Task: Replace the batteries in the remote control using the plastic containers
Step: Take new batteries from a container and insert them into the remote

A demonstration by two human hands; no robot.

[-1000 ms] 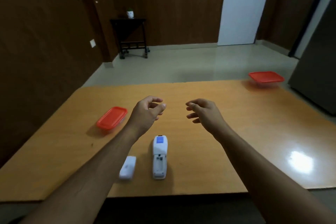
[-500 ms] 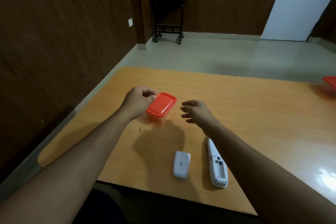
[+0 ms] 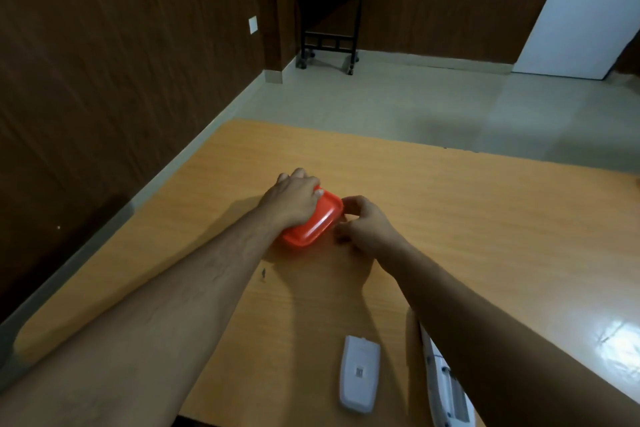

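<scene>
Left hand (image 3: 294,196) clamped over the far-left end of the red container (image 3: 313,220), fingers curled round its edge; right hand (image 3: 362,222) at the container's right side, fingers bent in toward the lid's rim — whether already pinching the rim or just beside it, cannot tell. Container down on the wooden table (image 3: 450,218), about mid-table, lid on. Near the front edge: the loose battery cover (image 3: 359,373), white, lying flat; just right of it the remote control (image 3: 445,388), mostly hidden under the right forearm, back up, battery bay seemingly open. No batteries in sight; contents of the container not visible through the red lid.

Step in hand, by the look of it: prising the lid off to get at what is inside. Early in the task; bay not yet refilled as far as can be seen.

Risks from here: lid snapping free under too hard a pull, container tipping, loose batteries rolling off toward the left edge — close by; left grip sitting partly on the lid itself, pinning shut the very thing being lifted; right forearm hanging directly above the remote, so a sudden drop of the elbow could knock it or the cover off the near edge.
</scene>
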